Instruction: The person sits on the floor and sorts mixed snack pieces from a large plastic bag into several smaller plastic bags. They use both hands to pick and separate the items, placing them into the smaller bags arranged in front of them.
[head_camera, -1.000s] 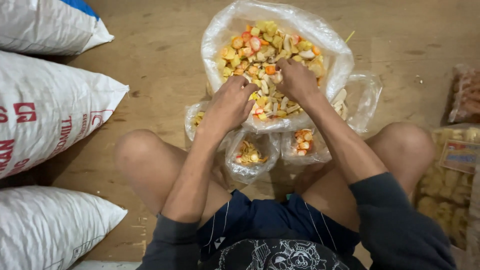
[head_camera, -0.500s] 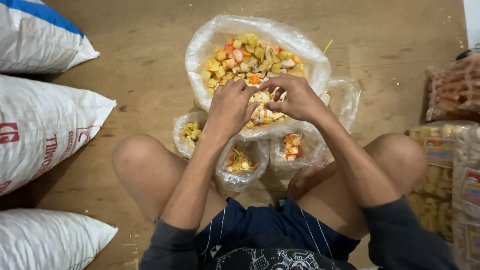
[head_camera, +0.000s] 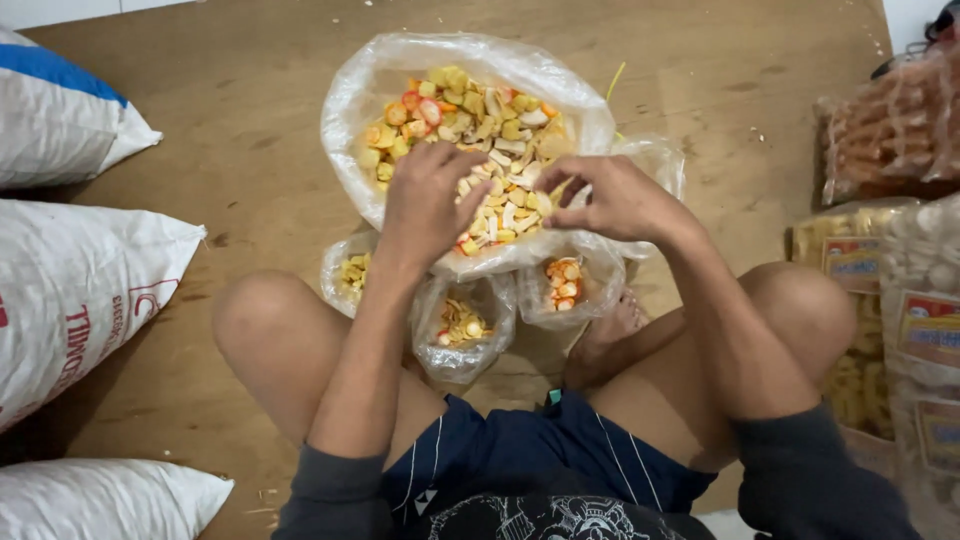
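Sitting cross-legged on a brown wooden floor (head_camera: 250, 130), the person faces a large clear plastic bag (head_camera: 350, 110) folded open and filled with mixed snack pieces (head_camera: 470, 120) in yellow, orange, cream and red. White woven sacks (head_camera: 80, 290) lie along the left edge, and packets of packed snacks (head_camera: 900, 330) stack up on the right. Just in front of the big bag, between the knees, stand three small clear bags (head_camera: 460, 335), each holding a little of one sort of piece; a fourth (head_camera: 655, 165) sits half hidden behind the right wrist. The left hand (head_camera: 425, 205) rests palm down in the mix, fingers curled into the pieces, though whether it grips any cannot be told. The right hand (head_camera: 610, 200) hovers at the bag's near right rim, fingers bent, thumb and forefinger pinched on a pale piece (head_camera: 562, 186).
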